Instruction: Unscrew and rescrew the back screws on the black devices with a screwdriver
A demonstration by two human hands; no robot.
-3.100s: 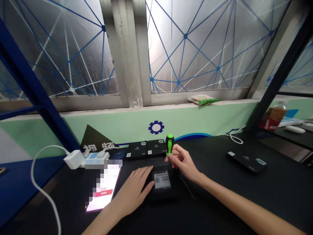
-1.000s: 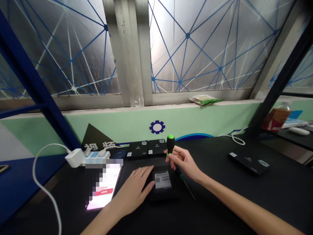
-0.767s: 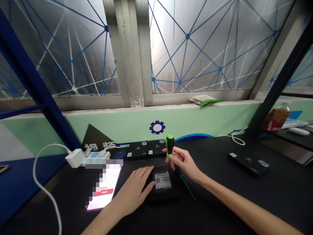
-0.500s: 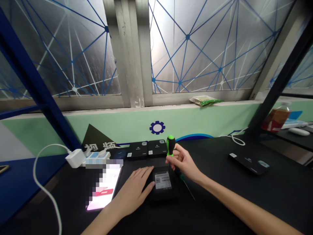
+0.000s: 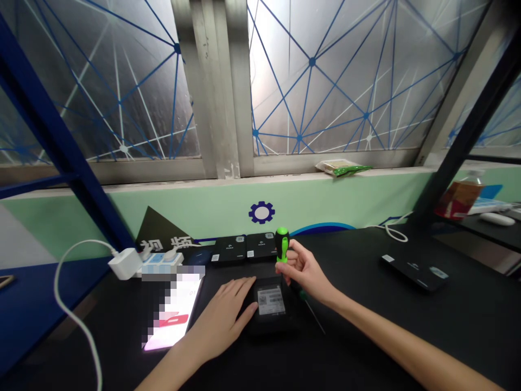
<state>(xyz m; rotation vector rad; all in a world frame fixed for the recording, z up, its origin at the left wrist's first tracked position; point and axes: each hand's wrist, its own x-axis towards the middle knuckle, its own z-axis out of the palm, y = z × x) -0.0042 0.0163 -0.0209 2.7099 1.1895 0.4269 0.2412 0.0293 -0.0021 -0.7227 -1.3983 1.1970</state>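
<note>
The right hand point(image 5: 306, 271) has its fingers tight around a green and black screwdriver point(image 5: 282, 244) — it stands upright over the far right corner of a black box point(image 5: 271, 301). The left hand point(image 5: 230, 301) lies flat on the box's left side, its fingers loose. The box sits well in from the tabletop's point(image 5: 358, 353) back edge, where two black cases point(image 5: 228, 250) lie.

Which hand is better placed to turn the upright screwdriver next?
The right hand, probably: its fingers grip the upright screwdriver near the far end of the labelled black box. The left hand rests at the box's left edge.
</note>
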